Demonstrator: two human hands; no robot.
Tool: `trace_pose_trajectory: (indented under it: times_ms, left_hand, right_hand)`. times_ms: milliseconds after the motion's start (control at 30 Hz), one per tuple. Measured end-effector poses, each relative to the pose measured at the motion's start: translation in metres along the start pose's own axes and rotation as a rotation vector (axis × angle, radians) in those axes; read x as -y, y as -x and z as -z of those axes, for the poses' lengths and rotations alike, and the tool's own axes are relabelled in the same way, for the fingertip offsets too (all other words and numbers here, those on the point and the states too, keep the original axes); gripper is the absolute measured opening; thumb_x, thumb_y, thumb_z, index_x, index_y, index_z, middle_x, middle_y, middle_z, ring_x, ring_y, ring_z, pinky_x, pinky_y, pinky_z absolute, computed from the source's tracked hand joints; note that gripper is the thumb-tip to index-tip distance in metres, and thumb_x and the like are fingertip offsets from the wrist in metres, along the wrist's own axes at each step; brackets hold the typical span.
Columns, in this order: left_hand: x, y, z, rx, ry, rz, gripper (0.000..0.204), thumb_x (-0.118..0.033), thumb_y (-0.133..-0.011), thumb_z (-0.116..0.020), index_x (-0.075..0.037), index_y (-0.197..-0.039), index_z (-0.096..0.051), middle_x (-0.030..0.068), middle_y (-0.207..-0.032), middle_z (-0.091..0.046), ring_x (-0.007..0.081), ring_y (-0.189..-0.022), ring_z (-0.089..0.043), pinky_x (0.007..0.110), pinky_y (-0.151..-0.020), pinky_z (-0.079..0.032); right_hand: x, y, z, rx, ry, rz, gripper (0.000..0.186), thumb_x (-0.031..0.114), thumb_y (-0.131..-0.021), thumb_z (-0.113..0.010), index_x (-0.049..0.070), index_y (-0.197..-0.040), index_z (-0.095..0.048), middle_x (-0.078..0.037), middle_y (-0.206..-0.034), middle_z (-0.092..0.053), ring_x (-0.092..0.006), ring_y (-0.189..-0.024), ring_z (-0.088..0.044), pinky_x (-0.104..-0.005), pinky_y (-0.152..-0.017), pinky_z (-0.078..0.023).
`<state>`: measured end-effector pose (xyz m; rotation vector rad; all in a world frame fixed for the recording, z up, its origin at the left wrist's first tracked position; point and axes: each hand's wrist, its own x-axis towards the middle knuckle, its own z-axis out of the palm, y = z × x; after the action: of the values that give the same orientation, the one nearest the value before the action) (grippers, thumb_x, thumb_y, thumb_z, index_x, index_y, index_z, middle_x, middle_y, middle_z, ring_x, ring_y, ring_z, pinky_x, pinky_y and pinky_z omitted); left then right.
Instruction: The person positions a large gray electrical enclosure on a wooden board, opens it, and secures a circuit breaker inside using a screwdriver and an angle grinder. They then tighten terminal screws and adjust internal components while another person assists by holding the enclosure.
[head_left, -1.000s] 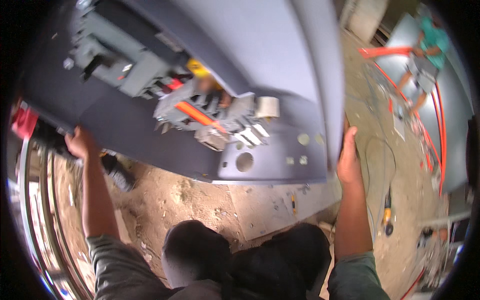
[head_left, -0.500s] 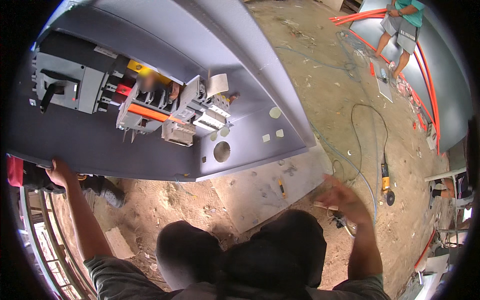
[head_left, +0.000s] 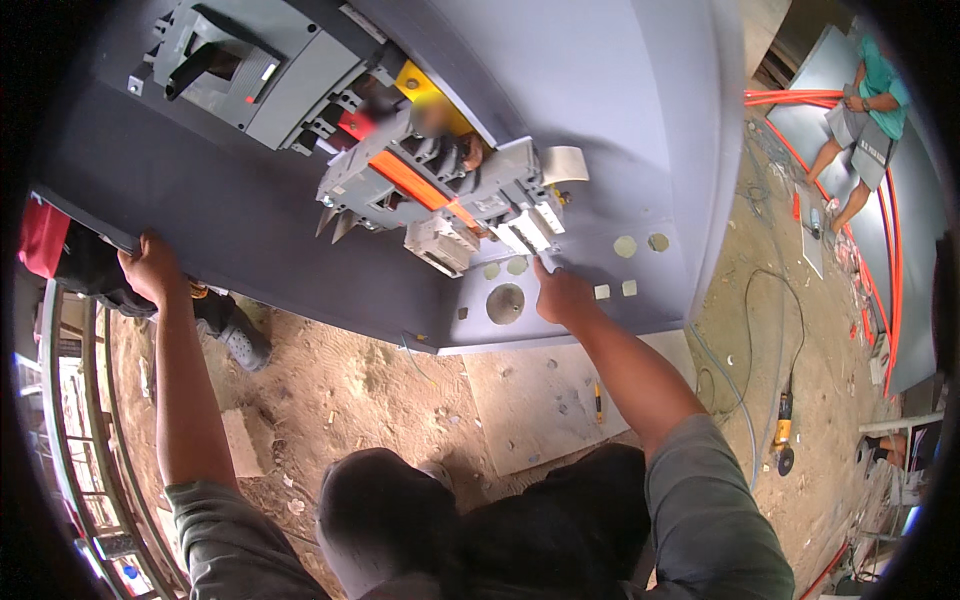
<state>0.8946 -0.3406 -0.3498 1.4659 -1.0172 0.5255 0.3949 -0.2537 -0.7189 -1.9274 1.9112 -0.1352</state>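
Note:
My left hand (head_left: pixel 152 268) grips the near edge of a grey metal enclosure (head_left: pixel 250 240) at the left, fingers wrapped over it. My right hand (head_left: pixel 565 298) reaches into its right end, index finger stretched up to the underside of a white terminal block (head_left: pixel 523 230), other fingers curled, holding nothing visible. Inside sit a large grey breaker (head_left: pixel 270 90), a yellow plate (head_left: pixel 416 85), a red piece (head_left: pixel 357 123) and a tilted breaker with an orange strip (head_left: pixel 410 180). The end wall has round and square cut-outs (head_left: pixel 505 303).
A co-worker's shoe (head_left: pixel 240 345) shows below the enclosure. Another person (head_left: pixel 870 120) stands beside orange tubing (head_left: pixel 890 280). A yellow angle grinder (head_left: pixel 783 430) with cable lies on the floor. A board (head_left: pixel 530 420) with a small knife (head_left: pixel 598 400) lies beneath. Metal rails (head_left: pixel 80 420) stand left.
My right hand has left the enclosure's right edge, swung low, then moved up and inside to the white terminal block. My left hand stays on the edge as the view shifts.

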Motion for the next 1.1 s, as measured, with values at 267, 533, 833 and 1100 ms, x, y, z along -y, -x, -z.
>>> trace_pose_trajectory:
  times_ms: [267,533,833,1100]
  left_hand:
    - [-0.005,0.003,0.001,-0.033,0.027,-0.026,0.044,-0.028,-0.088,-0.061,-0.001,-0.123,-0.067,0.016,-0.114,-0.074,0.0321,-0.104,-0.07,0.043,-0.092,-0.05]
    - [-0.012,0.006,-0.002,-0.041,0.068,-0.021,0.038,-0.023,-0.088,-0.06,0.001,-0.117,-0.067,0.0133,-0.102,-0.075,0.0257,-0.091,-0.07,0.038,-0.084,-0.05]
    - [-0.024,0.015,0.003,-0.011,0.236,-0.042,0.028,-0.017,-0.089,-0.06,0.001,-0.11,-0.066,0.004,-0.087,-0.07,0.0129,-0.077,-0.062,0.03,-0.075,-0.048]
    - [-0.02,0.015,0.008,-0.018,0.2,-0.054,0.027,-0.016,-0.087,-0.06,0.0,-0.107,-0.066,0.0048,-0.084,-0.069,0.0134,-0.076,-0.062,0.031,-0.073,-0.048]
  right_hand:
    - [0.008,-0.035,-0.036,-0.247,0.058,0.161,0.033,0.017,-0.087,-0.057,0.01,-0.117,-0.068,-0.016,-0.115,-0.071,-0.0344,-0.102,-0.071,-0.0524,-0.091,-0.051]
    - [0.017,-0.055,-0.037,-0.316,0.074,0.056,0.043,0.025,-0.082,-0.064,0.017,-0.123,-0.069,-0.013,-0.113,-0.07,-0.0345,-0.107,-0.067,-0.0568,-0.093,-0.049]
    - [0.029,-0.054,-0.054,-0.465,0.114,0.021,0.037,0.027,-0.082,-0.062,0.021,-0.116,-0.075,-0.008,-0.117,-0.066,-0.0278,-0.116,-0.06,-0.0558,-0.103,-0.034]
    - [0.04,-0.061,-0.051,-0.38,0.008,-0.037,0.035,0.029,-0.079,-0.068,0.019,-0.111,-0.076,-0.007,-0.108,-0.066,-0.0282,-0.116,-0.057,-0.0524,-0.101,-0.036]
